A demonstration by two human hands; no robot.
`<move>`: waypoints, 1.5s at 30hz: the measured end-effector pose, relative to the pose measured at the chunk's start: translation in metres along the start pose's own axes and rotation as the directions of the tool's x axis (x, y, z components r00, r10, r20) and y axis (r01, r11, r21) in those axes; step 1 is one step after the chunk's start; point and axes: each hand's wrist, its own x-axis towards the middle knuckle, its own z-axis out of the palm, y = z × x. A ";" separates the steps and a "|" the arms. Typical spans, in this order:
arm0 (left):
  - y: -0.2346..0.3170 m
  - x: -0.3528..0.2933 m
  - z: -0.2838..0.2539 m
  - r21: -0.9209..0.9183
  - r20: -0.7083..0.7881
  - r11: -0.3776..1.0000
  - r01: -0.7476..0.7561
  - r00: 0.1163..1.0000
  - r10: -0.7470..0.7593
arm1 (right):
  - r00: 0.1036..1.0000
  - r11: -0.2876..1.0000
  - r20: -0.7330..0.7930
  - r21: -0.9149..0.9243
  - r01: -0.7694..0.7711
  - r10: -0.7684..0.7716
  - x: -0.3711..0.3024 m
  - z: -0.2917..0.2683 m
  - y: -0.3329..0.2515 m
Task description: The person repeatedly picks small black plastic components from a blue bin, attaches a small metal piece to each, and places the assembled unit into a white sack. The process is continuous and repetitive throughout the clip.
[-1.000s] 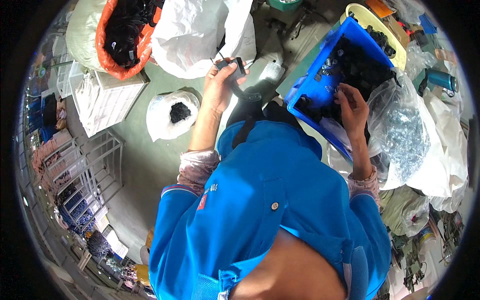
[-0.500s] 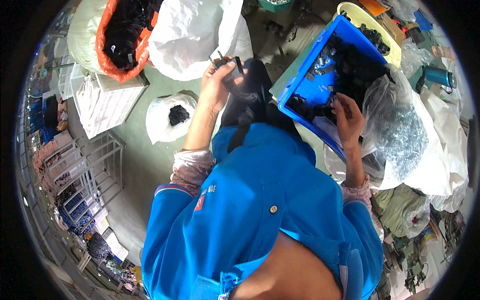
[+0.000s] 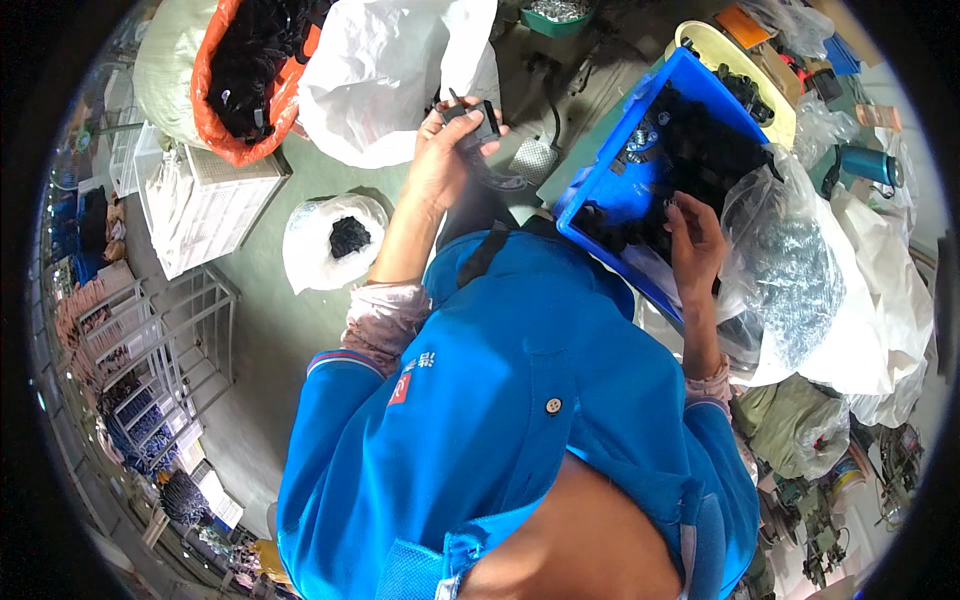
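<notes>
My left hand [image 3: 447, 152] is closed on a black plastic piece [image 3: 486, 124], held between thumb and fingers beyond my lap. A thin dark point sticks up from the piece, and its exact kind cannot be made out. My right hand [image 3: 697, 245] is above the near right side of a blue crate [image 3: 603, 160], thumb and fingertips pinched together. Whatever is between those fingertips is too small to name. Inside the crate are a heap of small black parts [image 3: 705, 135] and several shiny metal pieces [image 3: 640, 145].
Clear plastic bags [image 3: 795, 270] lie against the crate's right side. Behind it stands a yellow tub [image 3: 785, 120] with dark parts. At left are a white sack [image 3: 385, 80], an orange-lined sack [image 3: 205, 110] and a small white bag [image 3: 305, 245]. A metal foot pedal [image 3: 533, 160] is on the floor.
My left hand has shifted slightly right with the black piece. My right hand still pinches over the crate. My legs have moved, and the foot pedal now shows.
</notes>
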 end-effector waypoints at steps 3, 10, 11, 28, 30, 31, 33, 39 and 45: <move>-0.004 0.003 0.000 0.019 0.070 0.999 0.035 0.997 -0.036 | 0.998 0.993 0.030 0.103 -0.064 0.061 0.007 0.010 -0.008; 0.008 0.012 0.018 0.261 0.287 0.960 -0.097 0.958 0.018 | 0.972 0.885 0.228 0.438 -0.159 0.062 0.060 0.073 -0.076; 0.013 0.014 0.018 0.321 0.310 0.939 -0.126 0.950 0.021 | 0.962 0.887 0.272 0.434 -0.159 0.039 0.066 0.081 -0.085; 0.046 0.035 -0.003 0.468 0.345 0.793 -0.390 0.907 0.242 | 0.763 0.906 0.561 -0.055 0.420 -0.320 0.122 0.146 -0.140; 0.045 0.039 -0.001 0.362 0.324 0.846 -0.392 0.904 0.281 | 0.849 0.963 0.455 0.140 0.230 -0.269 0.116 0.155 -0.128; 0.045 0.040 0.001 0.307 0.311 0.867 -0.392 0.903 0.298 | 0.885 0.960 0.405 0.244 0.137 -0.229 0.112 0.160 -0.122; 0.049 0.040 0.005 0.264 0.285 0.877 -0.401 0.901 0.326 | 0.922 0.950 0.370 0.312 -0.011 -0.111 0.107 0.160 -0.116; 0.043 0.058 -0.003 0.280 0.325 0.900 -0.335 0.915 0.239 | 0.929 0.794 0.342 0.520 -0.314 0.143 0.081 0.176 -0.105; 0.067 0.067 0.002 0.558 0.639 0.428 -0.711 0.697 0.325 | 0.937 0.679 0.306 0.654 -0.334 0.166 0.092 0.159 -0.090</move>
